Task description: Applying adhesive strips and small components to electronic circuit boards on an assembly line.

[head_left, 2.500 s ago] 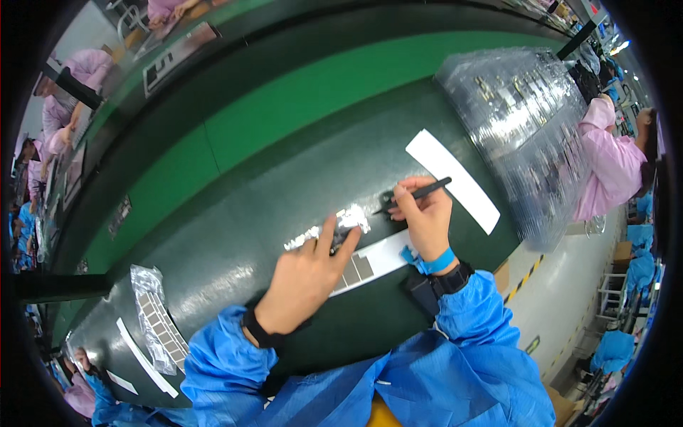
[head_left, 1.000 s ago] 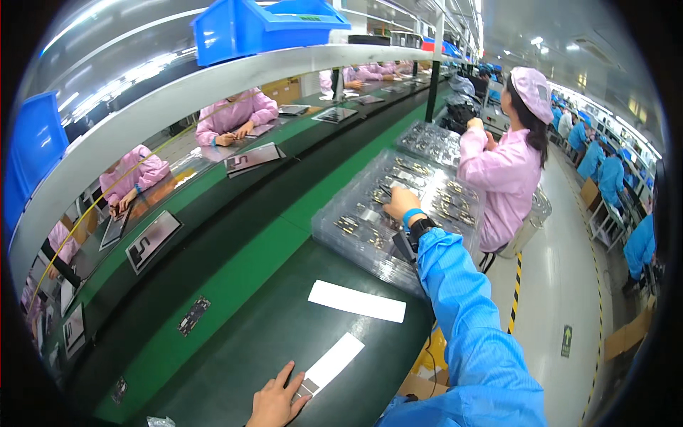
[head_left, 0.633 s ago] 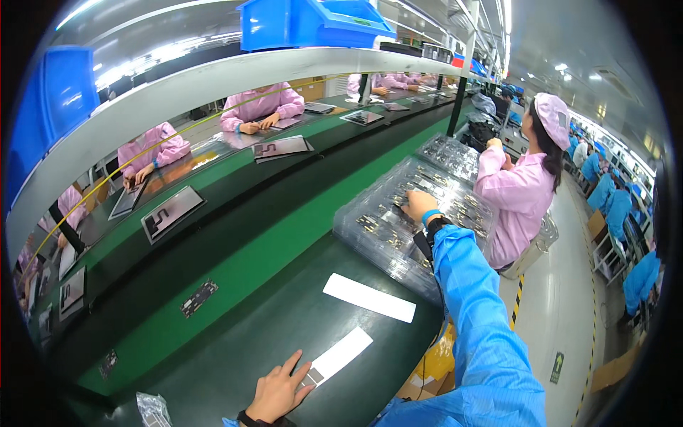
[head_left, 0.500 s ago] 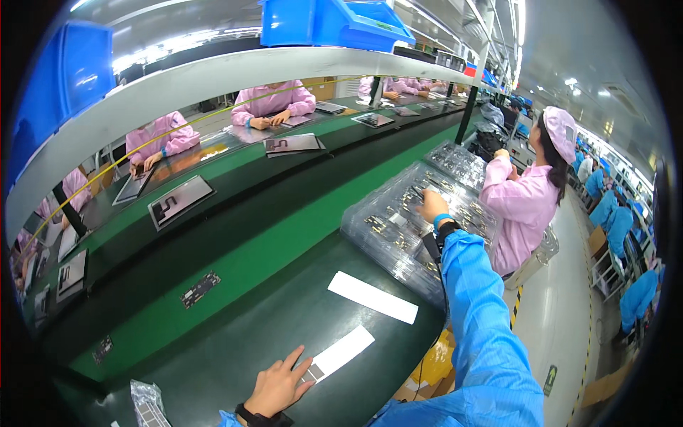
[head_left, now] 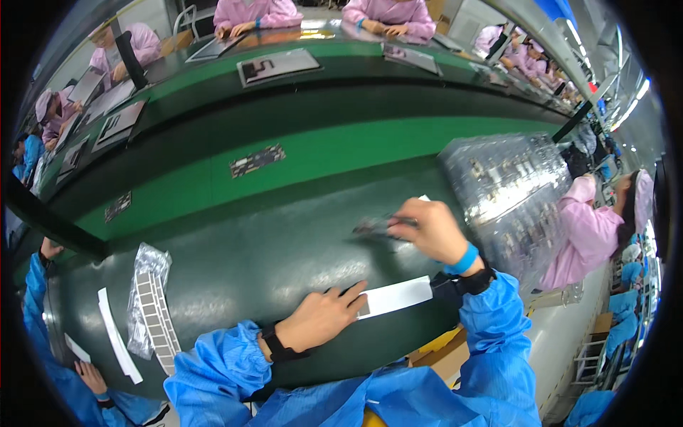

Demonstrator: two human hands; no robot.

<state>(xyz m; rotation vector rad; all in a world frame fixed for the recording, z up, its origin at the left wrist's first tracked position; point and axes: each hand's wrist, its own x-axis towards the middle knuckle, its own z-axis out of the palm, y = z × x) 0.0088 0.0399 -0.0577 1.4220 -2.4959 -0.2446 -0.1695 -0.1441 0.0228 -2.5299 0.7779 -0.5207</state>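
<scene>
At lower left of the frame a clear bag (head_left: 146, 299) with a sheet of grey squares lies on the dark green surface (head_left: 249, 242), its long axis running roughly top to bottom, and one white strip (head_left: 117, 345) lies just left of it, also near upright. Toward lower centre the left hand (head_left: 324, 317) lies flat, fingers apart and stretched right, fingertips touching the left end of one white card (head_left: 395, 297). The card's long axis runs left to right, its right end tilted slightly up. Right of centre the right hand (head_left: 430, 229) is pinched together on one small grey part (head_left: 373, 226), blurred, which sticks out leftward from the fingers just above the surface. Further right, one stack of clear trays (head_left: 505, 192) sits at the surface's edge, and a person in pink (head_left: 590, 235) stands beyond it at the right rim.
</scene>
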